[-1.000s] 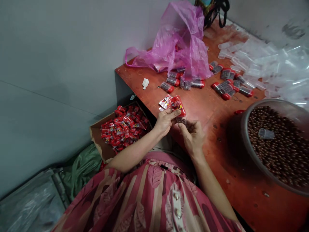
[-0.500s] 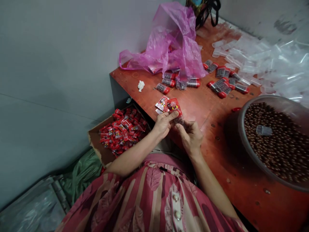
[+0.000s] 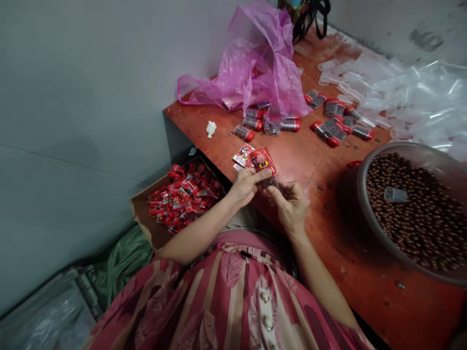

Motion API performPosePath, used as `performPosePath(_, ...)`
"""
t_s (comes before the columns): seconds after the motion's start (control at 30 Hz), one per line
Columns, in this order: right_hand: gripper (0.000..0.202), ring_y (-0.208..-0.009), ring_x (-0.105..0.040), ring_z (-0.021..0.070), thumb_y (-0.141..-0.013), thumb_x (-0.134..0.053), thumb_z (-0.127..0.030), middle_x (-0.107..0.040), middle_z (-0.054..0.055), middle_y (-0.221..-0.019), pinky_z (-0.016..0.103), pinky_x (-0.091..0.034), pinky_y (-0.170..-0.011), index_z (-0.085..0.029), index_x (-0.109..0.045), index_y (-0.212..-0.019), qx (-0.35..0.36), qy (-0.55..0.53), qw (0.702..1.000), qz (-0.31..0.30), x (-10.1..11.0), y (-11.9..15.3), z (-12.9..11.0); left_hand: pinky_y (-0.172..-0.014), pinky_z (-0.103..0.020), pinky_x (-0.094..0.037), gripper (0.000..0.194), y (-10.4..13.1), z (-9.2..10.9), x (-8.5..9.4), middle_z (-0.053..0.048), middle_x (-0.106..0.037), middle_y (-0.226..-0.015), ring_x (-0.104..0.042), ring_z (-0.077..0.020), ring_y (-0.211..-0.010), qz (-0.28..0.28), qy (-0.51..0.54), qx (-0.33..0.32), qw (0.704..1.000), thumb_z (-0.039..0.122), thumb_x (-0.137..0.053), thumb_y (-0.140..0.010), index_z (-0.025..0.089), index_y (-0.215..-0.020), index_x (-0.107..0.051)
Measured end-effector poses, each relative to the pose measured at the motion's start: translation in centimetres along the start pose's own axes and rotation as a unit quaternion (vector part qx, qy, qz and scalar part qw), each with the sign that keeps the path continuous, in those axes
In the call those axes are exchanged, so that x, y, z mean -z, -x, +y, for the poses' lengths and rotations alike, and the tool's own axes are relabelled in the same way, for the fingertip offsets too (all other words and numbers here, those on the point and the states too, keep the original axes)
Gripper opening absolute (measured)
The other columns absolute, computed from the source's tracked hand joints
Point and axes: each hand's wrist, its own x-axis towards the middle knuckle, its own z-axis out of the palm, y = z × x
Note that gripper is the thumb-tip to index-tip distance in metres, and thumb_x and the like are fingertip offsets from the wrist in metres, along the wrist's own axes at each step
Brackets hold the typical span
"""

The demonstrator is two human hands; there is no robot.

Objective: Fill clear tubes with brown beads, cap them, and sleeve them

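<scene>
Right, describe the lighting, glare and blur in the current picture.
Head view: dim light overall; head view: bright glare streaks on the clear tubes; head view: dark shadow on the red table beside the tub; head view: right hand slightly soft at its edges, fine print on the red packet unreadable.

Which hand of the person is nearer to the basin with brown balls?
The right: the right hand is left of the basin in the picture, at the lower end of the red packet. The left hand, pinching the packet, is farther left.
</scene>
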Motion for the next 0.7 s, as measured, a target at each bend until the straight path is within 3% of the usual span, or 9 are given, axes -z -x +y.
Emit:
performPosePath(0.13,0.027,-0.038,-0.051,0.0086,-0.069,-0.076,-0.034,-0.062,-0.006,-0.057,0.02,-0.039,-0.035,-0.021,-0.055,-0.077,-0.083,-0.121,0.988,-0.04,-0.1,-0.1,0.0,-0.066,-0.031,-0.053,0.034,0.5,0.3,0.2,-0.01,-0.075,-0.085,-0.07,-0.0216,-0.074,-0.065,0.007,0.015,0.998,0.033,-0.083,-0.058,0.012,-0.082,-0.071)
performPosePath(0.23,0.026,-0.041,-0.053,0.0084,-0.069,-0.077,-0.032,-0.063,-0.007,-0.059,0.02,-0.042,-0.038,-0.021,-0.055,-0.078,-0.055,-0.127,0.99,-0.014,-0.4,-0.3,-0.2,-0.061,-0.029,-0.051,0.033,0.5,0.7,0.3,-0.009,-0.074,-0.083,-0.067,-0.0176,-0.066,-0.085,-0.011,0.023,0.996,0.032,-0.083,-0.058,0.012,-0.082,-0.072)
performPosePath(0.33,0.025,-0.046,-0.056,0.0089,-0.069,-0.078,-0.031,-0.064,-0.006,-0.064,0.022,-0.047,-0.043,-0.021,-0.058,-0.079,-0.015,-0.094,0.995,0.016,-0.6,-0.5,-0.3,-0.064,-0.026,-0.051,0.029,0.4,0.7,0.1,-0.007,-0.072,-0.074,-0.064,-0.013,-0.062,-0.064,-0.018,0.009,0.998,0.031,-0.083,-0.058,0.011,-0.074,-0.07)
performPosePath(0.53,0.019,-0.049,-0.059,0.0094,-0.073,-0.075,-0.028,-0.066,-0.004,-0.065,0.023,-0.05,-0.047,-0.019,-0.06,-0.081,-0.044,-0.114,0.993,-0.007,-0.5,-0.2,-0.2,-0.055,-0.022,-0.047,0.031,0.6,-0.1,-0.5,-0.001,-0.065,-0.063,-0.058,-0.0092,-0.054,-0.005,0.041,-0.05,0.998,0.038,-0.082,-0.062,0.012,-0.068,-0.065)
performPosePath(0.7,0.023,-0.046,-0.057,0.0084,-0.07,-0.077,-0.029,-0.065,-0.005,-0.062,0.02,-0.047,-0.044,-0.018,-0.058,-0.077,-0.04,-0.105,0.993,0.017,-0.7,0.1,-0.3,-0.052,-0.019,-0.044,0.032,0.8,-1.0,-0.5,0.002,-0.063,-0.06,-0.055,-0.0064,-0.051,0.02,0.014,-0.083,0.996,0.037,-0.083,-0.06,0.012,-0.064,-0.063)
